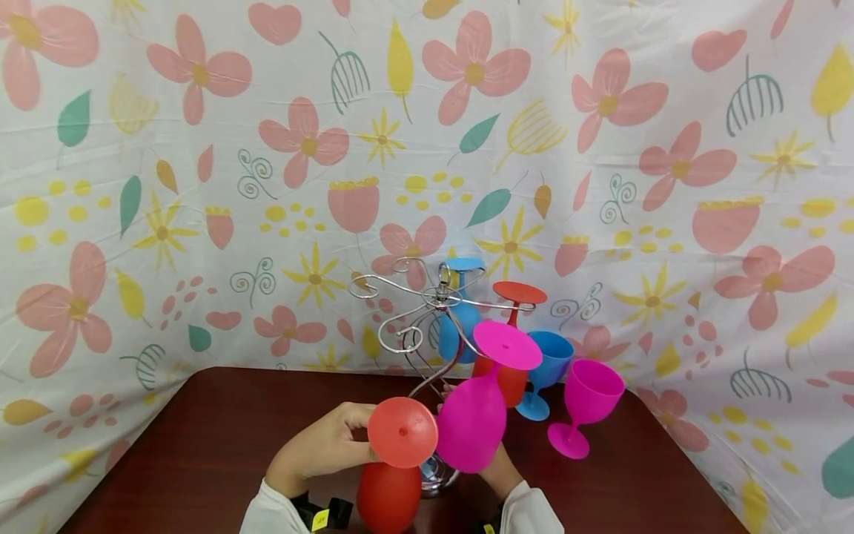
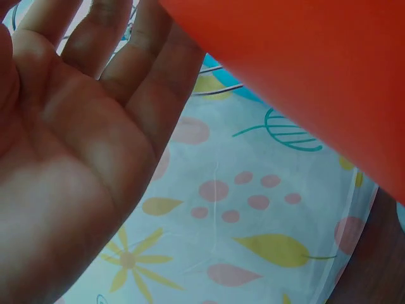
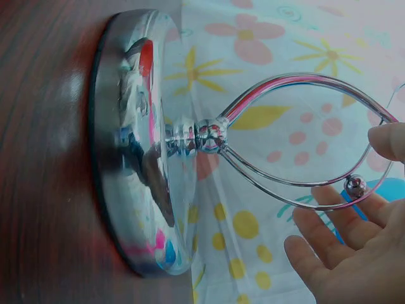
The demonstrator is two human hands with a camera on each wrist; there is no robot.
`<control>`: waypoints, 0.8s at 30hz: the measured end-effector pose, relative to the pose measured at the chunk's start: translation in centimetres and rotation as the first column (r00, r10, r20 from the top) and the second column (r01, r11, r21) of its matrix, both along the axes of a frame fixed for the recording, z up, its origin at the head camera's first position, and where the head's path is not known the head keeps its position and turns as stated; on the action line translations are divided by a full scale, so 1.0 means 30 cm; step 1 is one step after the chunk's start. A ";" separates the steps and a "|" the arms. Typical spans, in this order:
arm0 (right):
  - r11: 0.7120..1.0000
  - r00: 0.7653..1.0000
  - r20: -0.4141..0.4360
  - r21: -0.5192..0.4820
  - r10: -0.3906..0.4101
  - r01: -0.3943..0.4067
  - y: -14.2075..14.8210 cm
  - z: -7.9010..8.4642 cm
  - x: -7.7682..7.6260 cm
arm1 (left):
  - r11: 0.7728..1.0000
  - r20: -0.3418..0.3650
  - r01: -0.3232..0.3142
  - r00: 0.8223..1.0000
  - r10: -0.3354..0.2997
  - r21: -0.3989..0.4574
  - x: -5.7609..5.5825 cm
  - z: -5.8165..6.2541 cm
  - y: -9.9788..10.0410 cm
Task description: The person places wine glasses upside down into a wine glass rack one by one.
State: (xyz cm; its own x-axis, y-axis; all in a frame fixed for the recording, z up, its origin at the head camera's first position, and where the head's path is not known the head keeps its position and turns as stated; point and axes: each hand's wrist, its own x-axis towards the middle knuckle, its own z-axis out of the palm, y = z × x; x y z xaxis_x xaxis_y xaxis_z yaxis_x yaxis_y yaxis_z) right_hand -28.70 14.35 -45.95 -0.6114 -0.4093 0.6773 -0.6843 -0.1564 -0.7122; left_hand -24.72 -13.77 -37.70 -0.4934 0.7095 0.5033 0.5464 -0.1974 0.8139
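My left hand (image 1: 330,449) holds an upside-down red plastic goblet (image 1: 390,500) near its stem; the foot (image 1: 402,432) covers the fingertips. In the left wrist view its orange-red bowl (image 2: 304,63) crosses in front of the smallest finger. Behind it stands a chrome goblet rack (image 1: 434,475) with curled arms. My right hand (image 3: 354,247) grips the rack's looped wire frame (image 3: 297,79), thumb on one side and fingers on the other. An inverted magenta goblet (image 1: 472,426) hangs from a front arm and hides much of that hand in the head view.
Another red goblet (image 1: 517,293) and a blue goblet (image 1: 450,337) hang inverted on the rack. A second blue goblet (image 1: 547,360) and a magenta one (image 1: 590,393) stand upright on the dark wooden table (image 1: 220,423), to the right. A flowered cloth (image 1: 200,163) hangs behind.
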 end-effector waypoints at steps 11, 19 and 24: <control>0.982 0.942 0.333 -0.190 0.048 0.018 -0.049 0.061 -0.008 | 0.995 0.048 -0.087 0.995 0.089 -0.045 0.000 -0.012 -0.040; 0.988 0.942 0.325 -0.098 -0.085 0.123 -0.028 -0.010 -0.054 | 0.972 0.114 -0.223 0.966 0.231 -0.078 -0.023 -0.036 -0.092; 0.960 0.966 0.223 -0.274 0.127 -0.063 -0.036 -0.019 -0.071 | 0.925 0.152 -0.376 0.913 0.379 -0.046 -0.044 -0.056 -0.118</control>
State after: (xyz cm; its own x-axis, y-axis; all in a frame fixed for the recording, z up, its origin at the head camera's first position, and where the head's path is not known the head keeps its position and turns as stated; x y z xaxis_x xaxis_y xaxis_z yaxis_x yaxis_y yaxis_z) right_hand -30.83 13.27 -46.51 -0.7340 -0.3004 0.6091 -0.4738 -0.4161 -0.7761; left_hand -26.03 -17.31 -39.40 -0.7970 0.4618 0.3891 0.4442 0.0118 0.8958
